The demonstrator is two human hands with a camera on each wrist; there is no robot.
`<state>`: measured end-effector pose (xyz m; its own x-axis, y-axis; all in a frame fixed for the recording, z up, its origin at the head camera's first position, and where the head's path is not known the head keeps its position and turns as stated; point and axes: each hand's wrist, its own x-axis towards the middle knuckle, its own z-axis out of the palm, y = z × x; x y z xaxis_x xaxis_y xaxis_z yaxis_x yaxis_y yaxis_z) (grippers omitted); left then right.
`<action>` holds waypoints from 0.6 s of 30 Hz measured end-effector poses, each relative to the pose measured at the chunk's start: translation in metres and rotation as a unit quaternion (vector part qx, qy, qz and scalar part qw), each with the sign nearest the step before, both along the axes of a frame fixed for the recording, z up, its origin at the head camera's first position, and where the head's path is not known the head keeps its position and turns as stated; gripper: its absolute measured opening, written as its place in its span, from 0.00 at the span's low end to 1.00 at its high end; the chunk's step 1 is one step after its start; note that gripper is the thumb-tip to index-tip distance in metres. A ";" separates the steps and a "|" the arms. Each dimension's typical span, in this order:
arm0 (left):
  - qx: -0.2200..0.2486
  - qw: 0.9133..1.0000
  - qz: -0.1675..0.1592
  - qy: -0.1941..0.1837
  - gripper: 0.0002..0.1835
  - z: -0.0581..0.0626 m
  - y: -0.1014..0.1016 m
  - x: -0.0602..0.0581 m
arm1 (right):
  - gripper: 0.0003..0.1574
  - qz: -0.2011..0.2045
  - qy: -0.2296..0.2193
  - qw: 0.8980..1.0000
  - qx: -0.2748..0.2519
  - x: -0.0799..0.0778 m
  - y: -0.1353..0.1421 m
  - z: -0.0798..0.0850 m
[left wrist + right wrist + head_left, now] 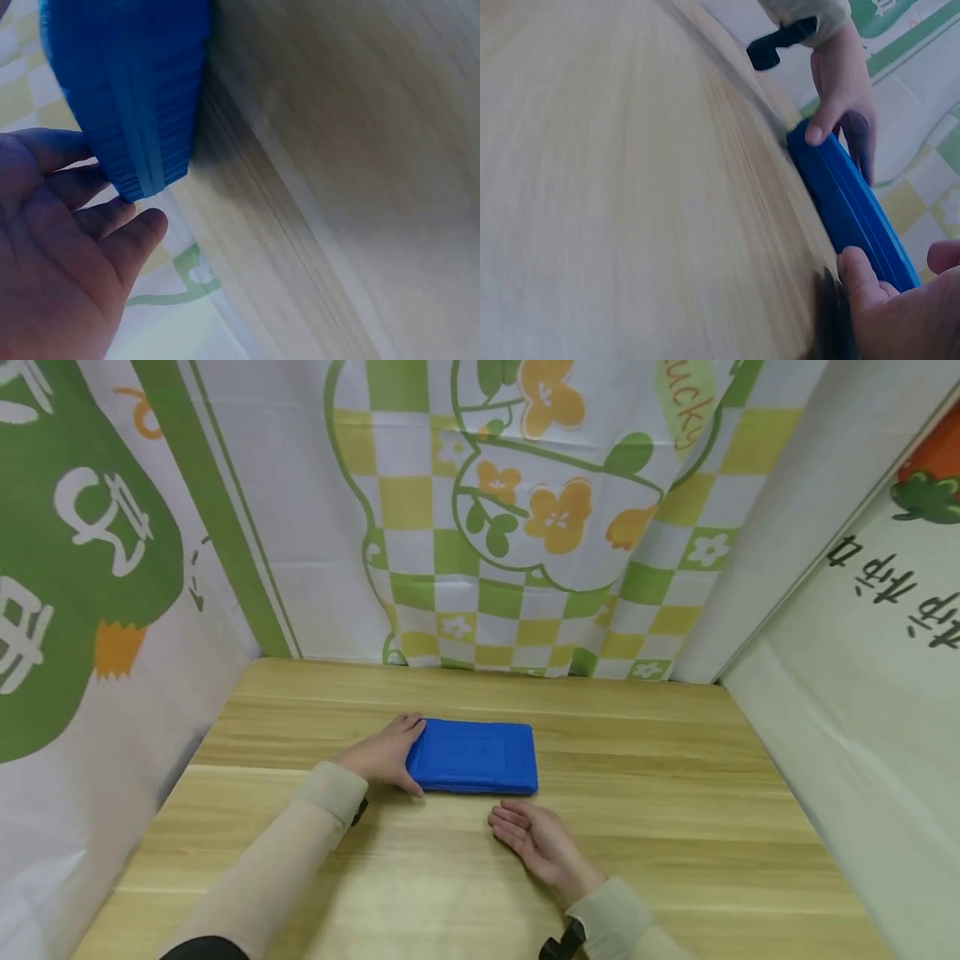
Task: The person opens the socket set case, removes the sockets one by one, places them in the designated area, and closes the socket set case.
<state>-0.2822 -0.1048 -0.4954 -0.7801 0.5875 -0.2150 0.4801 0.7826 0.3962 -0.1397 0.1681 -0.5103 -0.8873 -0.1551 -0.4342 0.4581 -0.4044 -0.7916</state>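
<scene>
Your R hand was loose & free, fingers slightly bent, just in front of the blue case, nr its R end. Your L hand grasped the case's L end, thumb at the front corner, fingers at the back one. Case lay flat on the wood table, twd the far edge. Behind hung a checked curtain w/ orange flowers.

Plain blue case, yellow-brown wood-grain table, green-yellow-white checked curtain with orange flowers, beige sleeves
</scene>
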 end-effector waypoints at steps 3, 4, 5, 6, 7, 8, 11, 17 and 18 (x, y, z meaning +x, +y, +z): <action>-0.011 1.000 -0.004 0.008 0.68 0.003 -0.001 -0.001 | 0.34 -0.013 0.002 1.000 -0.022 -0.003 -0.014 -0.002; -0.015 1.000 -0.004 0.009 0.68 0.002 -0.001 0.000 | 0.35 -0.017 -0.001 0.999 -0.028 -0.003 -0.017 -0.004; -0.013 1.000 -0.003 0.009 0.68 0.000 0.000 0.001 | 0.35 -0.019 -0.002 0.999 -0.036 -0.003 -0.019 -0.006; -0.011 1.000 0.000 0.008 0.68 0.000 0.000 0.002 | 0.35 -0.021 -0.003 0.999 -0.043 -0.002 -0.022 -0.008; -0.008 1.000 0.004 0.007 0.68 -0.001 0.000 0.003 | 0.36 -0.022 -0.004 0.998 -0.052 -0.003 -0.024 -0.009; -0.006 1.000 0.006 0.006 0.68 -0.001 0.000 0.004 | 0.36 -0.024 -0.004 0.998 -0.060 -0.003 -0.026 -0.010; 0.003 1.000 0.012 0.010 0.67 -0.001 0.001 0.004 | 0.36 -0.026 -0.005 0.996 -0.080 -0.004 -0.029 -0.011; 0.017 1.000 0.017 0.013 0.67 0.002 0.000 0.000 | 0.37 -0.045 -0.010 0.994 -0.100 -0.011 -0.037 -0.010; 0.016 1.000 0.016 0.011 0.66 0.002 0.000 -0.001 | 0.37 -0.050 -0.012 0.993 -0.102 -0.012 -0.039 -0.009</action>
